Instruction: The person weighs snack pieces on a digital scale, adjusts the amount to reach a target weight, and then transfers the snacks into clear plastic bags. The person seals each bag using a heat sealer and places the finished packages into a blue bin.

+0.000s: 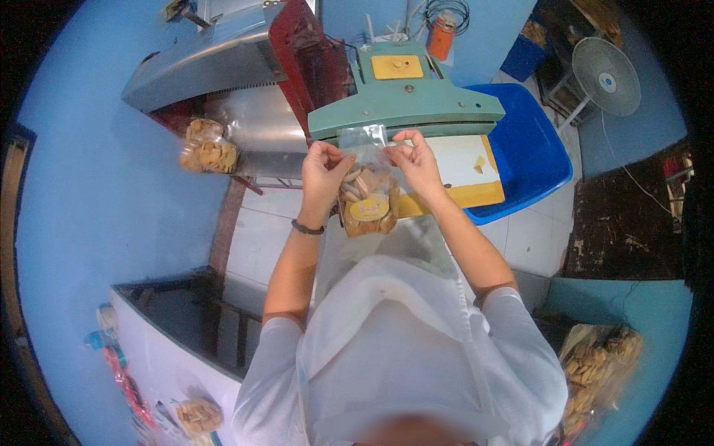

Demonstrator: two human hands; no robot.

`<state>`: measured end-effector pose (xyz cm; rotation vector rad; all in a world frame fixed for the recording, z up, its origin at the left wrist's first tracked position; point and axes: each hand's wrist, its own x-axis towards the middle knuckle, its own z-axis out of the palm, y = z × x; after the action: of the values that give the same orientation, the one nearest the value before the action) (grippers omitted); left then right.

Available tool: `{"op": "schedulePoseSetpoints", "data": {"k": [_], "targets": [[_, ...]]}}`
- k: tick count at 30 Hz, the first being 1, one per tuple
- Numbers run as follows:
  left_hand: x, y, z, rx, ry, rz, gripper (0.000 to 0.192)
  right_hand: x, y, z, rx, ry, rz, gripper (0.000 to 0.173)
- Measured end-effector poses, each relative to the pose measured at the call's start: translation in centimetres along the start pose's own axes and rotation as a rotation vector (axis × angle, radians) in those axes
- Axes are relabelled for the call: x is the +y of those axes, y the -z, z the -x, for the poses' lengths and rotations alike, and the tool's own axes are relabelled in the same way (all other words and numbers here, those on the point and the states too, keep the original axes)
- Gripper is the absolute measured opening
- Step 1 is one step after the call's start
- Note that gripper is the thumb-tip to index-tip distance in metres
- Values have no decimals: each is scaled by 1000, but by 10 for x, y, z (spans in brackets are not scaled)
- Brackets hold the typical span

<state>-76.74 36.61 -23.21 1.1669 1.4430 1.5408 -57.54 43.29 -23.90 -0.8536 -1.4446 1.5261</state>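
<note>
A clear plastic pouch of chips (370, 192) with a yellow oval label hangs upright between my hands. My left hand (325, 170) pinches its upper left edge. At the upper right edge, my right hand (414, 164) grips the film between thumb and fingers. The pouch's open top reaches the jaw of a green impulse sealer (407, 114); whether the film lies inside the jaw I cannot tell. Below the jaw, a white board with a yellow edge (463, 161) extends behind my right hand.
Filled chip pouches (209, 148) stand on a metal surface at left. A large blue plastic tub (535, 150) sits right of the sealer. Behind it are an orange container (442, 36) and a fan (607, 78). Bagged chips (599, 362) lie at lower right.
</note>
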Motion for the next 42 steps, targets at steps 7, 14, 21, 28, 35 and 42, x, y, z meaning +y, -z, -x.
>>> {"op": "schedulePoseSetpoints", "data": {"k": [7,14,21,28,35,42], "targets": [[-47,18,-19,39,-11,75,18,38,-12,1,-94,-53,-100,43],[-74,3,60,171,-137,251,57,57,-42,-11,-170,-152,-372,46],[-62,-5,64,377,90,627,73,47,-74,-79,-395,-497,-201,46],[-61,15,26,319,5,533,69,44,-76,-60,-88,-396,-393,46],[-66,2,-14,213,-196,-75,39,64,-47,-33,427,-36,-322,34],[-72,-59,-21,253,-301,-149,31,63,20,-39,516,0,18,30]]}}
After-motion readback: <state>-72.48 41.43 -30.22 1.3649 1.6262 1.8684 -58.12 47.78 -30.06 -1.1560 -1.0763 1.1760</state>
